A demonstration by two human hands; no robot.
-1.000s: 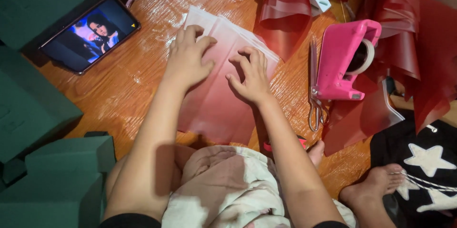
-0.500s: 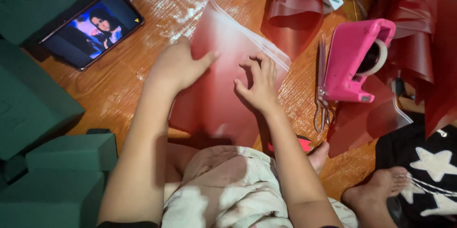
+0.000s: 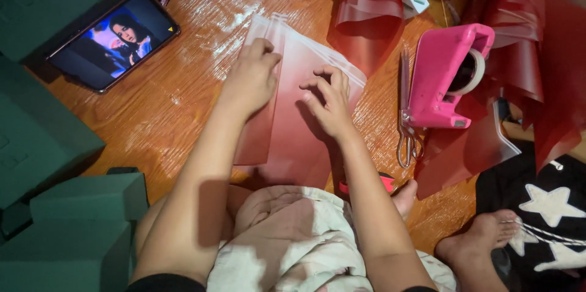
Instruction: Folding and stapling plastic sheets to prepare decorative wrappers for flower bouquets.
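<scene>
Red-to-clear gradient film sheet lies mid-floor on the orange wood floor, top edge toward the far edge, near edge running under my arms. Vs approx 0.5 s ago: the sheet was lifted and tilted, now it's pressed flat again, w/ a lengthwise crease showing, so I judge the fold is being set. My left hand is flat on the sheet's upper-left part, fingers closed together, palm down, gripping nothing. My right hand is curled, fingertips pinching or pressing at the fold line; can't tell if a layer is nipped between them. Phone sits at the far-left corner, pink tape dispenser and scissors right of the sheet, more red film rolls at the far edge.
</scene>
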